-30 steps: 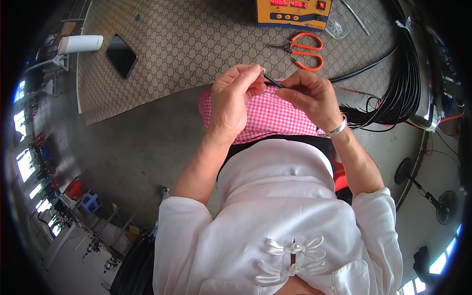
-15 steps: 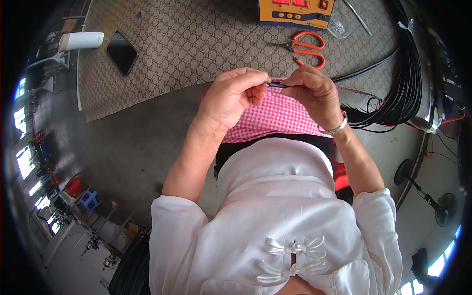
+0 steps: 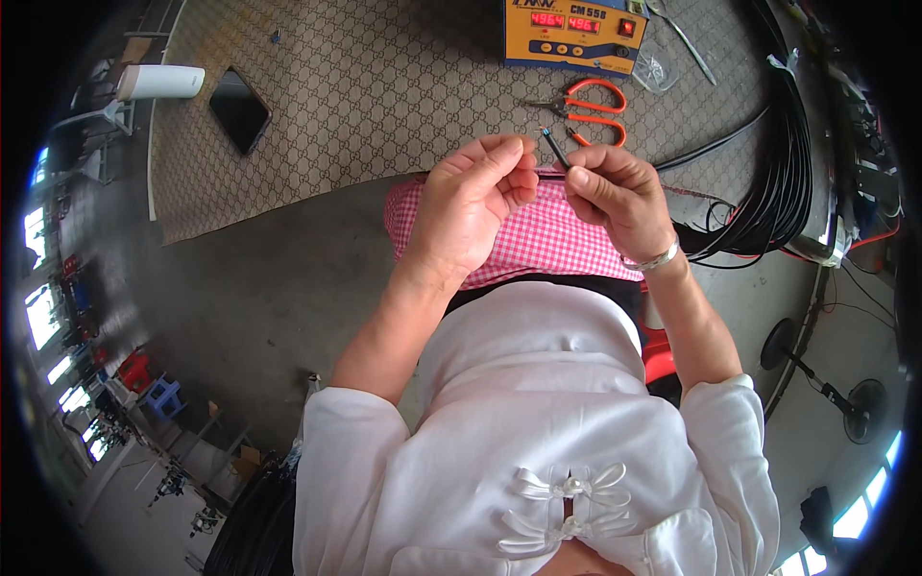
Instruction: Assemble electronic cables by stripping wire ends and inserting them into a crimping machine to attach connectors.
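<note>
R hand (image 3: 622, 192) pinches black cable (image 3: 555, 148) btwn thumb & fingers, tip up near table (image 3: 336, 106) edge; bit of blue at the end, too small to make out. Rest of it's hidden behind R fingers. L hand (image 3: 471, 206) just beside, thumb & forefinger narrow; can't tell if anything's btwn. Yellow box (image 3: 538, 56) cut off up top.

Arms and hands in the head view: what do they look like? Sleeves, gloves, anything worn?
Loose, plain white sleeves end around the elbows; forearms bare below. No gloves on left hand or right hand. A silver-coloured bracelet circles the right wrist; none shows on the left.
</note>
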`<state>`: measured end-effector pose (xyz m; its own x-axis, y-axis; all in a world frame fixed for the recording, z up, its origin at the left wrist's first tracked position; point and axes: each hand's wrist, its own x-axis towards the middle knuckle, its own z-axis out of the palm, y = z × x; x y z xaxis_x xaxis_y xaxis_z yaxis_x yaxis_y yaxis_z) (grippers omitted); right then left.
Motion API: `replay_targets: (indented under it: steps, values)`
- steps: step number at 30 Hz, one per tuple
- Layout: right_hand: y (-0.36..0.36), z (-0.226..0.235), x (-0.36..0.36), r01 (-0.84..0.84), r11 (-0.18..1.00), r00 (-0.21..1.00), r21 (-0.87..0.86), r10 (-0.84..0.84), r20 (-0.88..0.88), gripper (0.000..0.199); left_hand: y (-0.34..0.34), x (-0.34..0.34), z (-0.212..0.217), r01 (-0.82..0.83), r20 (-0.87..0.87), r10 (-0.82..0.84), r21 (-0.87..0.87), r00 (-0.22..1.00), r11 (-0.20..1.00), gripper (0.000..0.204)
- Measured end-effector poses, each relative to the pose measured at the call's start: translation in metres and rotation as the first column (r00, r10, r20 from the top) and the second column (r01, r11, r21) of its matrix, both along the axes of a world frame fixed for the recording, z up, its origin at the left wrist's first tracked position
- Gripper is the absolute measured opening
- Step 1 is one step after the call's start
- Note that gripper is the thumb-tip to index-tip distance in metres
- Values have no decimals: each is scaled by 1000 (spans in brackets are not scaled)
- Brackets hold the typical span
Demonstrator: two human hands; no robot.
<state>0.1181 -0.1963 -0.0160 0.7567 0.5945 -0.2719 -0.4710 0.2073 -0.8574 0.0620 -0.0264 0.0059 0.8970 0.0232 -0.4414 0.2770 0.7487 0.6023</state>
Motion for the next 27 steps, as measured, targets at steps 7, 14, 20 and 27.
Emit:
replay_targets:
  steps: [7, 14, 20, 27]
  values:
    - [2, 5, -1, -16, 1000, 999, -7, 16, -50, 13, 0, 3, 0, 25, 5, -24, -86, 1000, 996, 22]
    - [1, 6, 0, -23, 1000, 999, -1, 23, -49, 13, -2, 5, -3, 27, 7, -26, -151, 1000, 988, 20]
    - [1, 7, 3, -19, 1000, 1000, 17, 19, 25, 13, 1, 8, -7, 70, 46, -61, -240, 997, 968, 21]
    - [4, 9, 3, 28, 1000, 999, -10, -27, 40, 12, -3, 8, -7, 37, 41, -28, -254, 999, 966, 21]
